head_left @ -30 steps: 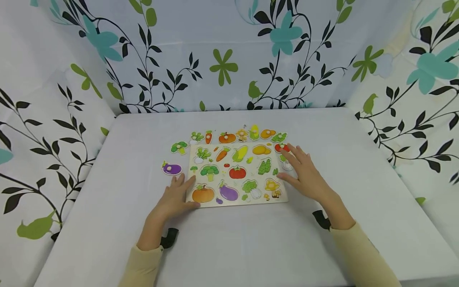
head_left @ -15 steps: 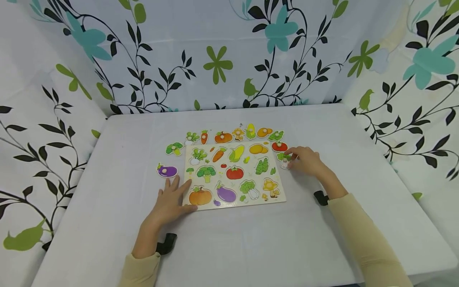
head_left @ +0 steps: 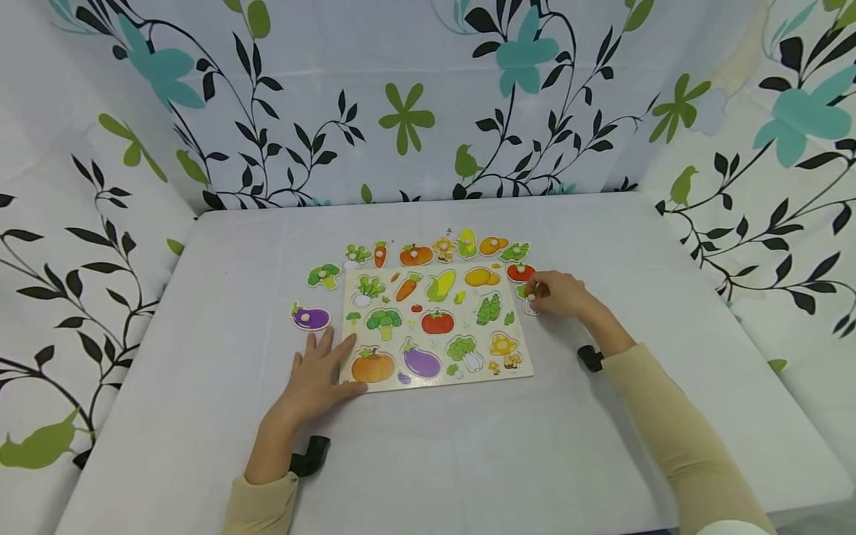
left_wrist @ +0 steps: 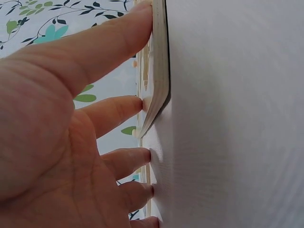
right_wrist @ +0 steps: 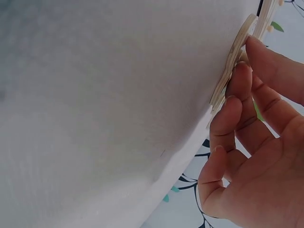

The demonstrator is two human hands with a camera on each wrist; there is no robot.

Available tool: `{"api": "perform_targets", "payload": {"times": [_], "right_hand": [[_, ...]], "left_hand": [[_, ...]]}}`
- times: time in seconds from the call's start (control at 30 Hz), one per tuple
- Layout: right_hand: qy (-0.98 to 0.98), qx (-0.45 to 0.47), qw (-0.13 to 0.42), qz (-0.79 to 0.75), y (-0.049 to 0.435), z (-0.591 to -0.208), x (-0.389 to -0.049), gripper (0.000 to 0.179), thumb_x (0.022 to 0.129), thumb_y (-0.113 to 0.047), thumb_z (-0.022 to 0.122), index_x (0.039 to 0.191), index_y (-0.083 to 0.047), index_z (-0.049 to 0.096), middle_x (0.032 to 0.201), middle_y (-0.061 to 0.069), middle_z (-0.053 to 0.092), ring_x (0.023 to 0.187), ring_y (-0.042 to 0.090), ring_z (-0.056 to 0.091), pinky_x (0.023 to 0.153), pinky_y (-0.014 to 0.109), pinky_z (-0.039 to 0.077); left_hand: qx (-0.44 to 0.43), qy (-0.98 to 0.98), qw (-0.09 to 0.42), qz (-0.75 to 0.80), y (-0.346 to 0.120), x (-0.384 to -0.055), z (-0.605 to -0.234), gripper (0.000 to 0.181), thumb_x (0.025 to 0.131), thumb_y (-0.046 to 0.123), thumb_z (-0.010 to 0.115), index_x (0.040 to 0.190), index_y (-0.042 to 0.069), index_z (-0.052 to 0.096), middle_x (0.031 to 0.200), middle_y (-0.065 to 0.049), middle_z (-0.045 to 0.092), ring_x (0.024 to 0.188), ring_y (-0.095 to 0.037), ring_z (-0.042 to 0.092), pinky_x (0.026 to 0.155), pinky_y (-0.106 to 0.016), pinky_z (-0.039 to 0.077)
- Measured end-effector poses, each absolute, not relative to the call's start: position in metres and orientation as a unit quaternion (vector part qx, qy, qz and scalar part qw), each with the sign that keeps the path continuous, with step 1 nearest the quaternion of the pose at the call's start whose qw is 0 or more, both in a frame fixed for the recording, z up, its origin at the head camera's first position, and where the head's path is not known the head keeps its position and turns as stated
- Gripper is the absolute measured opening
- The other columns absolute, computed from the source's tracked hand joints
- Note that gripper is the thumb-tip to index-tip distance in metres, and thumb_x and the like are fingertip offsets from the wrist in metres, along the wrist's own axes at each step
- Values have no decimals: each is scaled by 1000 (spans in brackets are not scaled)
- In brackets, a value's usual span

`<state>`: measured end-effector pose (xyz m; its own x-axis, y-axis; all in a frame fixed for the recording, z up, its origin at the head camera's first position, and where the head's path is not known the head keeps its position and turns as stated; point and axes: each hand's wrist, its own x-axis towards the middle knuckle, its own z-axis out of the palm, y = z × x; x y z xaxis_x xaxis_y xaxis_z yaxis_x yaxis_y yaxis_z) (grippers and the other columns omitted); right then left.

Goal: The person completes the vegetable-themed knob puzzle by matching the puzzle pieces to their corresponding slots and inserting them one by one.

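Note:
A wooden puzzle board (head_left: 468, 375) printed with vegetables lies mid-table. My left hand (head_left: 328, 368) rests flat at its near left corner. In the left wrist view its straight fingers (left_wrist: 118, 114) press against the board's edge (left_wrist: 160, 61). My right hand (head_left: 540, 294) is just off the board's right side. It pinches the knob of a green-and-white vegetable piece (head_left: 524, 291) lying on the table. In the right wrist view its curled fingers (right_wrist: 237, 99) sit on that piece's edge (right_wrist: 228, 71).
Loose pieces ring the board: an eggplant (head_left: 310, 318) and broccoli (head_left: 324, 275) at the left, a tomato (head_left: 520, 272) by my right hand, and a row along the far edge with a pumpkin (head_left: 416, 255) and corn (head_left: 467, 243). Patterned cloth walls surround the white table (head_left: 468, 461).
My right hand left the board's right edge, moved right to the green-and-white piece and curled its fingers onto the knob. The left hand stayed at the corner.

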<state>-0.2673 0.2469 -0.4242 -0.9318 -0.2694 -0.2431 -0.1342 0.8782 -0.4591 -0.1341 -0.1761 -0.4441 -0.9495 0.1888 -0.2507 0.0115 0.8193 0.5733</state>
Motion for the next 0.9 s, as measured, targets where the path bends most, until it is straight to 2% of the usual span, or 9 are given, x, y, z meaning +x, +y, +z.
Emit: {"api": "perform_targets", "payload": {"times": [0.2,0.4,0.5,0.67,0.9], "right_hand": [[957,-93,159,-222,243,-423,-269,15,89,-13,69,101,-6,62,77,4,52,74,21,49,73,39,30],[960,-85,163,-213,241,-416,-266,13,90,-12,68,100,-7,62,79,5,53,77,22,50,77,42,30],[964,-94,145,-203,237,-408,-261,10,90,-12,67,98,-8,63,78,5,54,76,23,50,76,42,27],[962,-159,108,-196,217,-395,-247,6,89,-11,68,93,-11,63,75,2,58,77,22,51,74,42,26],[938,-261,122,-193,175,-396,-221,10,87,-10,72,87,-16,65,74,-6,61,81,16,55,76,42,29]], "left_hand": [[55,943,146,293,-177,-134,-444,85,82,34,76,152,8,34,161,-28,7,146,-52,-9,114,-70,-4],[52,943,149,291,-177,-134,-445,86,82,36,76,152,10,34,161,-27,7,147,-51,-8,114,-69,-4],[50,944,153,289,-176,-134,-445,87,82,36,76,153,10,33,162,-26,6,147,-50,-9,114,-68,-4],[47,946,152,282,-176,-135,-445,86,82,36,76,153,11,33,162,-26,7,147,-50,-9,114,-68,-4],[48,945,149,287,-176,-135,-445,86,82,35,76,152,10,34,161,-26,7,147,-50,-9,114,-69,-4]]}}
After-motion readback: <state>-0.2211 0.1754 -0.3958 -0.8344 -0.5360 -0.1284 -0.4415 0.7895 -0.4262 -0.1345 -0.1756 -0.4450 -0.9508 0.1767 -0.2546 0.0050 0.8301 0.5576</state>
